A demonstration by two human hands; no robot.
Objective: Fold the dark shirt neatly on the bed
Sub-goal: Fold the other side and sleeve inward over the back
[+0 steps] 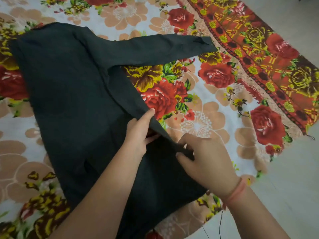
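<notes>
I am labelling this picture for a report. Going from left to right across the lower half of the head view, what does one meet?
dark shirt → left hand → right hand → pink wristband → floor. The bed sheet lies under most of these, so it is left out.

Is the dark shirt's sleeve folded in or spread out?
Spread out: the sleeve stretches right across the floral bedsheet, not over the dark shirt; left hand and right hand grip the shirt's edge.
</notes>
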